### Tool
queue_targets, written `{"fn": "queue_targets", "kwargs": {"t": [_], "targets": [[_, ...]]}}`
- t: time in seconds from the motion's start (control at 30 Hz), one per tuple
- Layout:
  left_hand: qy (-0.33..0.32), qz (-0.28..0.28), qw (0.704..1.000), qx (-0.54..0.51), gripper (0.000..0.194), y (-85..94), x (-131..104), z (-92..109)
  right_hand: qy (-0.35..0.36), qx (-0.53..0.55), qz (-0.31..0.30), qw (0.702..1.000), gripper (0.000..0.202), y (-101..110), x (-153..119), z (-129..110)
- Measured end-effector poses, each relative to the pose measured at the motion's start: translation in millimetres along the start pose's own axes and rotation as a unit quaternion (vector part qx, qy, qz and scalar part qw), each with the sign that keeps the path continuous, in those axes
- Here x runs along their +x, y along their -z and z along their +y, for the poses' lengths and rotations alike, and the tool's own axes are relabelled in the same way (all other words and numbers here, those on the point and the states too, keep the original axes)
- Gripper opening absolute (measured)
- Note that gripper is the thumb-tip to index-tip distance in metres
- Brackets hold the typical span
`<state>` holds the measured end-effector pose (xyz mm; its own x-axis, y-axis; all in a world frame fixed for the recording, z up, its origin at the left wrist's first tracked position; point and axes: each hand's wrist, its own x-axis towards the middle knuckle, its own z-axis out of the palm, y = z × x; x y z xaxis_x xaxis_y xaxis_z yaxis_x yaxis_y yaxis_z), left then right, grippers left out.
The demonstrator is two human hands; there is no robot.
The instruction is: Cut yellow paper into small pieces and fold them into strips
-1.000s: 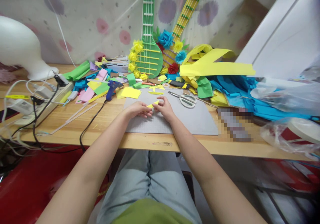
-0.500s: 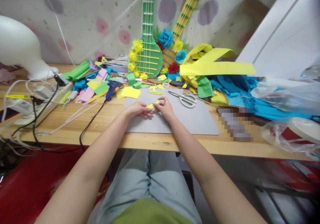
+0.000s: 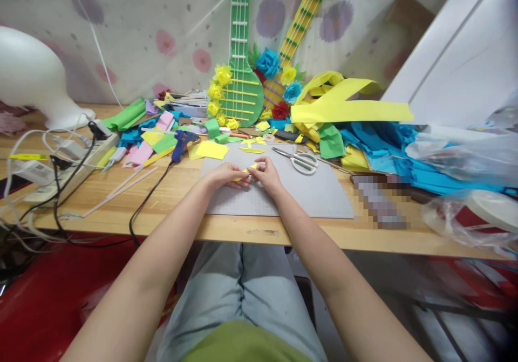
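Both hands, left hand (image 3: pixel 230 176) and right hand (image 3: pixel 264 173), pinch a yellow strip (image 3: pixel 245 174) between them above the grey mat (image 3: pixel 315 195), near the front edge of the wooden bench (image 3: pixel 226 228). A spotted curtain (image 3: pixel 137 33) hangs behind; a white foam head (image 3: pixel 32 76) stands at the bench's back left corner.

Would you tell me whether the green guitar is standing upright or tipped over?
Upright: the green guitar has its neck rising nearly straight above its rounded body, while the yellow guitar slants.

Light is bright and diffuse; shadows are soft; outer edges look stretched, blurred.
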<state>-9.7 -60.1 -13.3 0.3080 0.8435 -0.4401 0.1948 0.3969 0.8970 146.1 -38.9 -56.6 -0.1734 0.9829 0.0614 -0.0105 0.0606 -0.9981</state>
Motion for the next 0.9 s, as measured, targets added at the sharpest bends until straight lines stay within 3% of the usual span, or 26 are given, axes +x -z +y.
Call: {"fn": "queue_targets", "kwargs": {"t": [0.13, 0.3, 0.53, 0.9], "targets": [[-0.021, 0.037, 0.999, 0.001, 0.035, -6.6, 7.2, -3.3, 0.003, 0.023, 0.005, 1.0, 0.05, 0.4, 0.4, -0.4], [-0.039, 0.032, 0.999, -0.008, 0.037, -6.3, 11.3, -10.2, -0.003, 0.041, 0.0, 0.999, 0.055, -0.1, 0.4, -1.4], [-0.04, 0.025, 0.999, -0.017, 0.034, -7.3, 9.1, -12.6, 0.001, 0.025, 0.048, 0.999, 0.046, 0.9, 2.3, -0.8], [-0.035, 0.006, 0.999, -0.021, 0.033, -5.8, 8.1, -11.5, 0.074, -0.033, 0.084, 0.993, 0.029, 5.0, 8.5, 12.8]]}}
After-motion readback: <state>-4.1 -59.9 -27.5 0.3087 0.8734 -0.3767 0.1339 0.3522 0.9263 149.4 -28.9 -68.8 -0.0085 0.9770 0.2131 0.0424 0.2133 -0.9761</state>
